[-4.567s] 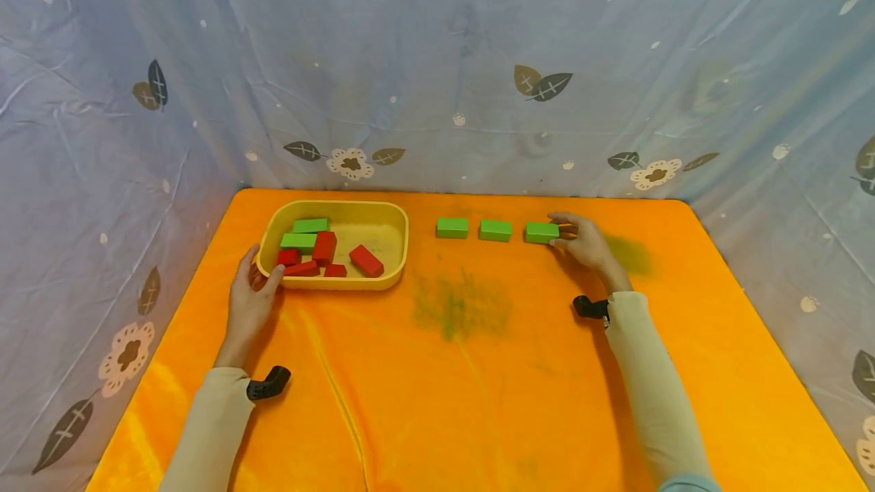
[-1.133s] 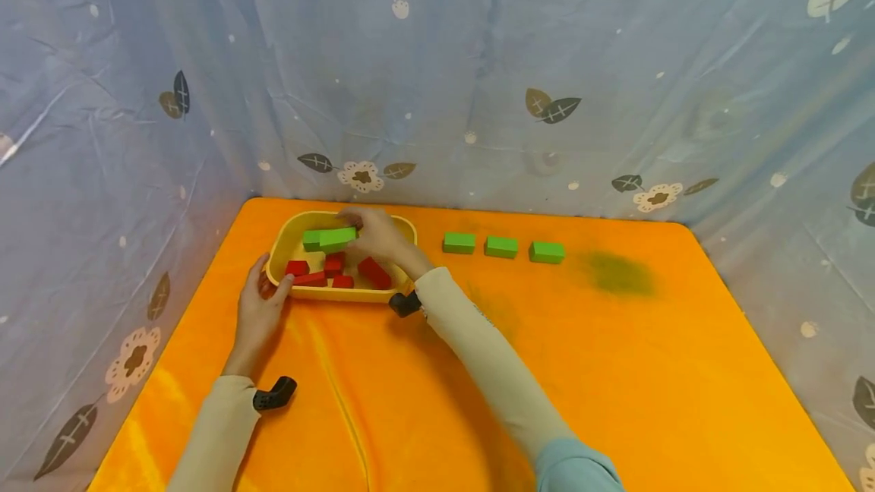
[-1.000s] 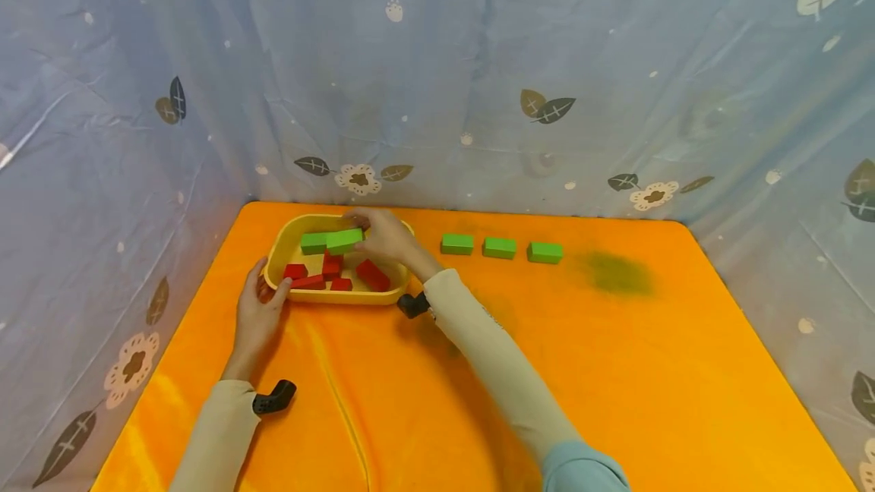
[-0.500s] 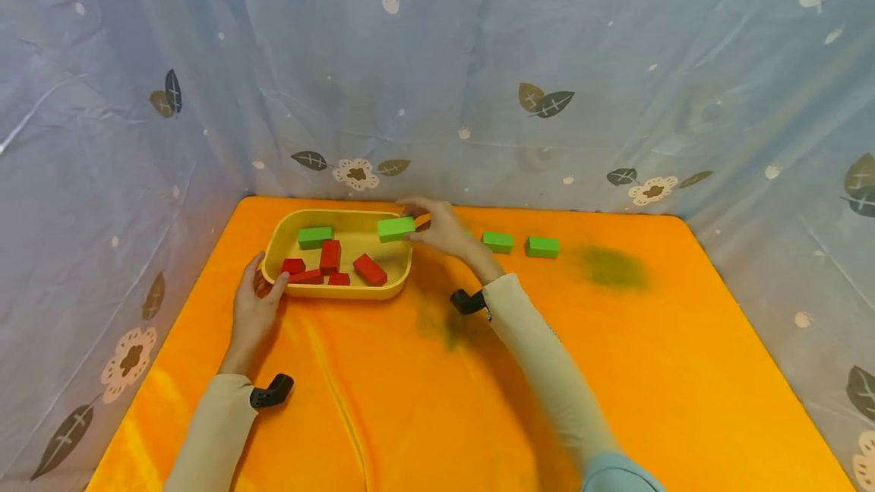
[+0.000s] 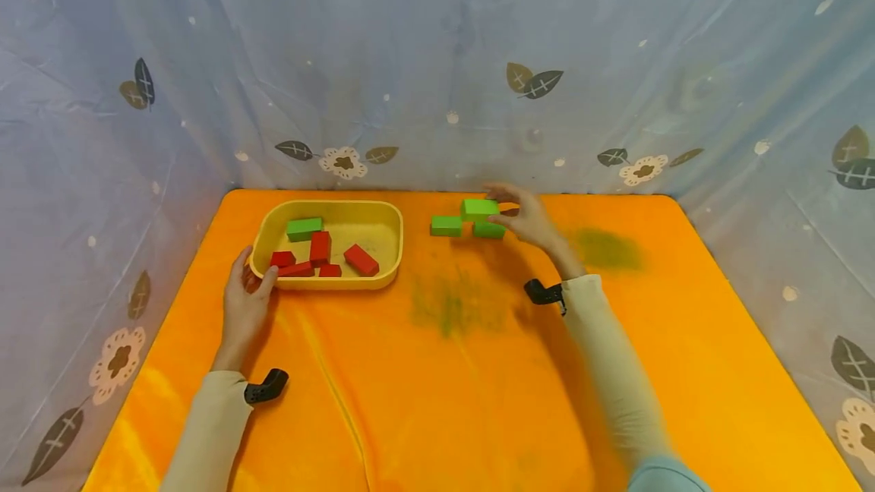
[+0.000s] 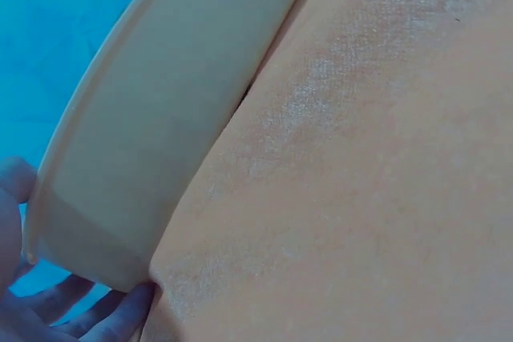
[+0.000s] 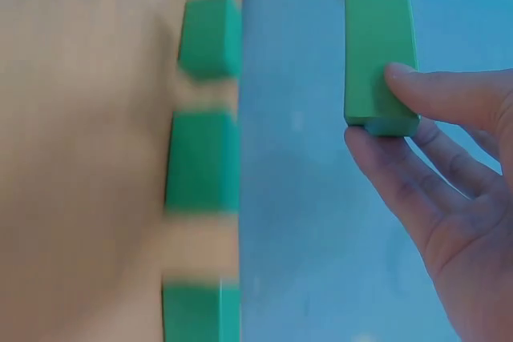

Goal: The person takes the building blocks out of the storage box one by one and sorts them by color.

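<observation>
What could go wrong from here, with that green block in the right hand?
1. Knock: the held green block looks poised over the row of green blocks; lowering it there might bump one askew.
2. Slip: the right hand pinches it toward one end, so it may tilt.
3. Spill: the left hand grips one corner of the yellow tray; a jerk could slide its loose blocks.

1. Orange cloth (image 5: 424, 401) spreads right across the table, a long crease (image 5: 335, 393) running down its left side toward the front!
2. Back left, the yellow tray (image 5: 335, 284) sits on it.
3. Right of that, a spaced row: first green block (image 5: 446, 226), second green block (image 5: 488, 230) partly hidden; the right-wrist view shows three!
4. Dark greenish smudges: central patch (image 5: 458, 310), right-hand patch (image 5: 608, 249).
</observation>
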Action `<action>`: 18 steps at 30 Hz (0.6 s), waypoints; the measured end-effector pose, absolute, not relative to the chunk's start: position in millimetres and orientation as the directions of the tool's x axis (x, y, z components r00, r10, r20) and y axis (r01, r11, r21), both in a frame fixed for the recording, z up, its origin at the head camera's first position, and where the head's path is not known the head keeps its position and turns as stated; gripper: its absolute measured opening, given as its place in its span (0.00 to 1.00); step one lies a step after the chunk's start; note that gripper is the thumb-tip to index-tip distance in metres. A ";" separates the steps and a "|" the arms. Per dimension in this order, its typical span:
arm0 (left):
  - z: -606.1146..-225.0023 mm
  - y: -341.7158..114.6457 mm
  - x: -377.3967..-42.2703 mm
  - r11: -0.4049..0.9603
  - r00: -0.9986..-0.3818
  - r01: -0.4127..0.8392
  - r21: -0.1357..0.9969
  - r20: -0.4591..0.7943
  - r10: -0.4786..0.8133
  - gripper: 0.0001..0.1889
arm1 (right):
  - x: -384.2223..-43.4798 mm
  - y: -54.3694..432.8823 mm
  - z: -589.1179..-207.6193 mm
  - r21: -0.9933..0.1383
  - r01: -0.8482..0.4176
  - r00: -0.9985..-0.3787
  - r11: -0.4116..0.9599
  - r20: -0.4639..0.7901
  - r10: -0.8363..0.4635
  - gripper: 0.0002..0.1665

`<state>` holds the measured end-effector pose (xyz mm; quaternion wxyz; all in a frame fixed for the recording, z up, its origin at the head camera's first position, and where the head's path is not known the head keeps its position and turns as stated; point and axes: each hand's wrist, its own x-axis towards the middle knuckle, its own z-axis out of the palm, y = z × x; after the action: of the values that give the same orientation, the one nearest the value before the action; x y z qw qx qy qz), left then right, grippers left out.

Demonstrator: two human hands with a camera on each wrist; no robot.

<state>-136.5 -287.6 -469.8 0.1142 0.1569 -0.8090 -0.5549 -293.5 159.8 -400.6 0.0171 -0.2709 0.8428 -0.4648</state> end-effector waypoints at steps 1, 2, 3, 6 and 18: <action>-469.1 -287.9 -136.7 0.336 -0.923 -0.130 0.933 0.009 -0.384 0.37 | -294.0 171.8 -401.0 -0.790 -0.426 -0.864 0.441 0.212 -0.456 0.33; -468.4 -288.2 -136.7 0.337 -0.922 -0.134 0.932 0.007 -0.387 0.37 | -294.0 183.6 -401.0 -0.786 -0.409 -0.876 0.463 0.197 -0.439 0.33; -467.8 -288.4 -136.8 0.337 -0.922 -0.134 0.932 0.007 -0.386 0.37 | -294.1 195.6 -401.2 -0.779 -0.396 -0.886 0.486 0.185 -0.425 0.33; -466.4 -289.8 -136.6 0.337 -0.920 -0.143 0.931 0.001 -0.393 0.36 | -293.0 228.7 -401.0 -0.753 -0.354 -0.914 0.554 0.153 -0.376 0.34; -464.4 -287.3 -135.7 0.323 -0.912 -0.162 0.932 -0.017 -0.409 0.36 | -297.6 314.3 -424.4 -0.696 -0.314 -0.938 0.646 0.122 -0.325 0.35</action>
<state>-135.7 -287.3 -464.4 0.1116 0.1772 -0.8056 -0.5542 -297.6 314.3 -424.4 0.0068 -0.1761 0.9071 -0.3822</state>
